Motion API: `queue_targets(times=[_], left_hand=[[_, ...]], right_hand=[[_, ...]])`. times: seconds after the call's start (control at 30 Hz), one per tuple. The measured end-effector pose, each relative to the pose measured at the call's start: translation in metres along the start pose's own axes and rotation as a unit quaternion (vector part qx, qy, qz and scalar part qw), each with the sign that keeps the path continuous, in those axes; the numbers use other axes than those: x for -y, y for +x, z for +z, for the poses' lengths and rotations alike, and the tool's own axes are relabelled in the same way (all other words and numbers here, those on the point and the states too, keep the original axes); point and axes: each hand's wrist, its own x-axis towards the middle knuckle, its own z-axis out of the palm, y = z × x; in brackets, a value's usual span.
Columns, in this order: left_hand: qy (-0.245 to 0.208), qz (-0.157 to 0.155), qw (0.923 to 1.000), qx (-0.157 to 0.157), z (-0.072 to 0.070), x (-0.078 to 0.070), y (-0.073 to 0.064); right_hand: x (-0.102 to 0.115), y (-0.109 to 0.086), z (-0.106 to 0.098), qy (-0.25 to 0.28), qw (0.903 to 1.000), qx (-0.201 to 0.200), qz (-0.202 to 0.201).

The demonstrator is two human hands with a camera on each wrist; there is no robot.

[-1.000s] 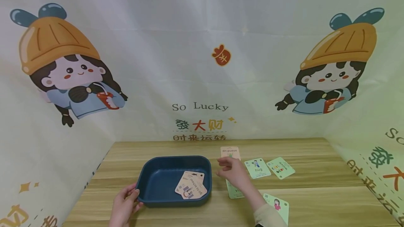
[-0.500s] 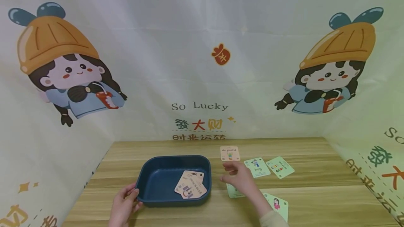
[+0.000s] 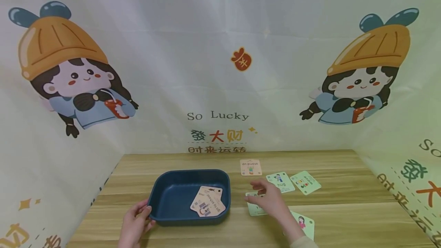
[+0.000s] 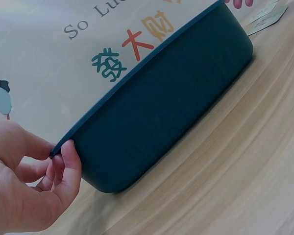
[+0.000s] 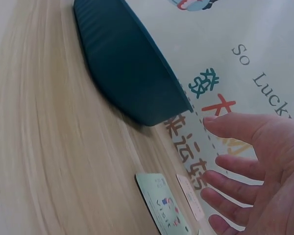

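My left hand (image 3: 135,221) pinches the left front rim of a dark blue plastic tray (image 3: 170,199); in the left wrist view, thumb and fingers lie on either side of its edge. Inside the tray, at its right end, sit overlapping pink picture cards (image 3: 211,206), the upper one reading "go to school". My right hand (image 3: 270,199) hovers with loosely bent, spread fingers over a green "visit" card (image 3: 255,209), partly hiding it. In the right wrist view nothing lies between the fingers of that hand (image 5: 264,171), and the card (image 5: 162,205) rests on the table below it.
A pink "stand up" card (image 3: 251,167) lies behind my right hand. Green "hug" (image 3: 281,183) and "wave" (image 3: 306,183) cards lie to its right. Another green card (image 3: 304,225) is half under my right forearm. A printed cloth (image 3: 220,87) backs the wooden table (image 3: 193,236).
My right hand has moved right and toward me, from beside the "stand up" card to over the "visit" card, uncovering the "stand up" card. My left hand and the tray stay put.
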Motion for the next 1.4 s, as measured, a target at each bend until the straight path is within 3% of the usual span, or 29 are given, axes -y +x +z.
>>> queue_targets(times=[0.33,0.8,1.4], left_hand=[[0.001,0.0,1.0,-0.001,0.0,0.0,0.0],[-0.005,-0.003,1.0,0.0,0.001,0.0,0.0],[0.001,0.0,1.0,-0.005,0.002,0.0,0.0]], right_hand=[[-0.006,-0.01,-0.012,-0.027,0.9996,0.003,0.007],[-0.032,-0.024,-0.033,-0.039,0.9978,-0.028,0.045],[-0.048,-0.036,-0.051,-0.087,0.9941,-0.052,0.039]])
